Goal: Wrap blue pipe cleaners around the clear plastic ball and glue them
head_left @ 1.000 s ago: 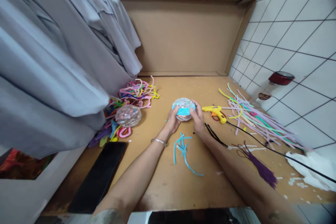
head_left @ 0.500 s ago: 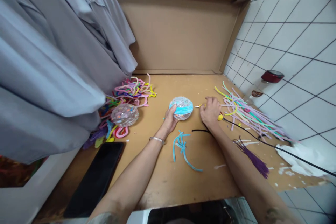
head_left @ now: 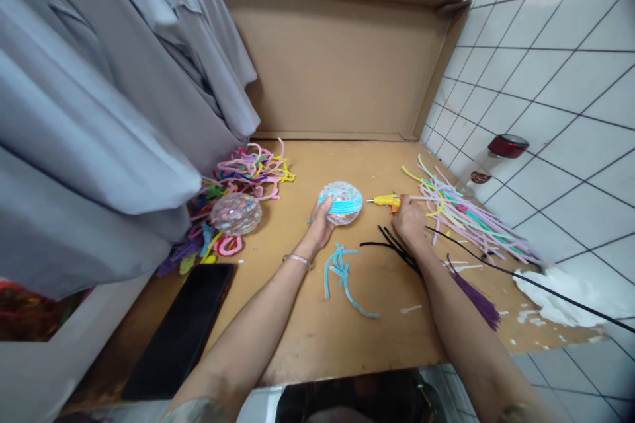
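A brown tabletop (head_left: 297, 344) is bordered at the far side by a tall cardboard panel (head_left: 337, 66). In the middle, a rounded, clear ball (head_left: 342, 203) is clasped by the left hand (head_left: 321, 228) from its left; its glossy, mottled surface is crossed by a broad band of bright-blue strands (laid side by side). To the right, a yellow glue gun (head_left: 384, 199) is gripped by the right hand (head_left: 411, 219), its nozzle pointed at the ball, just apart. Nearer, loose blue stems (head_left: 341, 269) are tangled.
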### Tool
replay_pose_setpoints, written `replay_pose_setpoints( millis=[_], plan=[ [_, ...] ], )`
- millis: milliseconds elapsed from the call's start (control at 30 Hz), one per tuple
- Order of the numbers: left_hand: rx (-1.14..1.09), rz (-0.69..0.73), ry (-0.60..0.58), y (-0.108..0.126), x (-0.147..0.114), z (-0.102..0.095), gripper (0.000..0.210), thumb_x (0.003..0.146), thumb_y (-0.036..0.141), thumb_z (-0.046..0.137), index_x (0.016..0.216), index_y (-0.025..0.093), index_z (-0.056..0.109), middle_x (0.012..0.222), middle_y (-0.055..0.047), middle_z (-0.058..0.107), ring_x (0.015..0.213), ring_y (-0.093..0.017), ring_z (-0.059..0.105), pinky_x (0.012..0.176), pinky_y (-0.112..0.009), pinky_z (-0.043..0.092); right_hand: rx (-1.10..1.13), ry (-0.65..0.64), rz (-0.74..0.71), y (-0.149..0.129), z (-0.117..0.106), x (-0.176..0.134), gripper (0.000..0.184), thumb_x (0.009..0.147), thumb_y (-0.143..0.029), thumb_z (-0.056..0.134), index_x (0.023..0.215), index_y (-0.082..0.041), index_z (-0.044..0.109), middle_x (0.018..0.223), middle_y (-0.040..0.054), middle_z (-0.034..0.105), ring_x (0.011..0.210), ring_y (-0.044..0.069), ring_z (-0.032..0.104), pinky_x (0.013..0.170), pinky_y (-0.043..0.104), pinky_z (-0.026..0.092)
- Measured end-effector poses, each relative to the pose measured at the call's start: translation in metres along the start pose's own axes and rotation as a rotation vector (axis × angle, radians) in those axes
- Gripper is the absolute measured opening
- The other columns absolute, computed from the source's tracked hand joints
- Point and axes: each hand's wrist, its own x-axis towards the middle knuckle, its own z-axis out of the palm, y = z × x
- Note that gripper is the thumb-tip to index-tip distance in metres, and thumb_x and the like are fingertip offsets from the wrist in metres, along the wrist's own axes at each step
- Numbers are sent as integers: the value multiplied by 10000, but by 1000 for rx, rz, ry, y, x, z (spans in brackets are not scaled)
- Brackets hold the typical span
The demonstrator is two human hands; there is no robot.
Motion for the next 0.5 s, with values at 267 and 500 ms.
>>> replay_pose_setpoints(
  millis=[267,500],
  plan=[
    [5,11,-16,-3,5,-1,623,658,585,840,1104,178,686,1161,-94,761,1246,-327,644,1065,-457,512,29,86,-85,-5,14,-1,363,937,-162,481,1290,-92,527,1096,193,687,979,284,630,791,346,384],
    [-6,17,-12,-4,6,0,608,684,562,830,1119,165,678,1183,-114,751,1262,-335,634,1069,-458,507,-18,327,-27,-5,6,0,431,973,-132,380,1383,-38,474,1114,249,631,993,314,578,821,403,381]
  ],
)
